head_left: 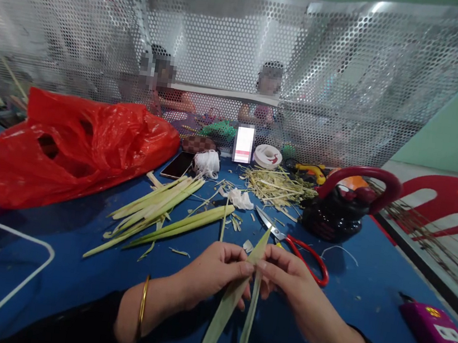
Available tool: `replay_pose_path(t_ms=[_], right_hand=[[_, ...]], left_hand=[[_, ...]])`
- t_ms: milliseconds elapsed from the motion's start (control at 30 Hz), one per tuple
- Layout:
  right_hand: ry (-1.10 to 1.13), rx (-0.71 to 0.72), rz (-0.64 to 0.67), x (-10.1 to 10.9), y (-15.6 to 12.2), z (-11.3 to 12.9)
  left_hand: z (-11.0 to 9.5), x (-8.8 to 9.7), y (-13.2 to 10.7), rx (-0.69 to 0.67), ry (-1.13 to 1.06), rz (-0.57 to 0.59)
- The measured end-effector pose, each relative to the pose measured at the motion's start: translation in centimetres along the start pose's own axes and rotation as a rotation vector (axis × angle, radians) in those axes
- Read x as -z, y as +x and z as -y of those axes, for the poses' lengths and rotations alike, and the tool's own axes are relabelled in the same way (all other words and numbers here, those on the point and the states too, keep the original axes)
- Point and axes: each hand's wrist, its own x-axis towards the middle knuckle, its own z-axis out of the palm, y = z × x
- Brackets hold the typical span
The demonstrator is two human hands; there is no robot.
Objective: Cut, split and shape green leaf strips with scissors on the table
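Near the table's front, my left hand point(222, 269) pinches a wide, pale green leaf strip point(222, 322) between thumb and fingers. Close beside it, my right hand point(290, 281) is closed on a narrower leaf strip point(249, 323), its thumb pressing near the left thumb. Both strips hang down toward me, and a pointed tip rises above the hands. Whether the two are parts of one split leaf I cannot tell. Red-handled scissors point(293, 244) lie just beyond my right hand, blades pointing away to the left. Left of the hands, a bundle of long green leaves point(157, 207) rests on the blue table point(82, 293).
A red plastic bag point(80, 146) covers the back left. White string point(207, 163), a ribbon spool point(267, 156), a phone point(178, 165) and a scrap pile point(279, 188) stand behind. To the right is a dark pot with a handle point(335, 213). Perforated metal screens point(229, 42) close the back; people sit beyond.
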Motion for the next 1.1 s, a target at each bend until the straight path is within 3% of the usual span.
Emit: replay_pose_path(t_ms=[233, 700, 900, 1100], right_hand=[[-0.115, 0.048, 0.003, 0.1, 0.4, -0.6], [-0.031, -0.062, 0.016, 0.4, 0.0, -0.8], [-0.038, -0.045, 0.013, 0.0, -0.1, -0.8], [-0.138, -0.038, 0.004, 0.0, 0.3, -1.3]], left_hand=[[0.0, -0.1, 0.0, 0.01, 0.016, 0.007], [-0.1, -0.1, 0.0, -0.036, 0.023, -0.028], [0.0, -0.1, 0.2, -0.026, -0.037, -0.013], [-0.1, -0.4, 0.1, -0.074, 0.061, -0.051]])
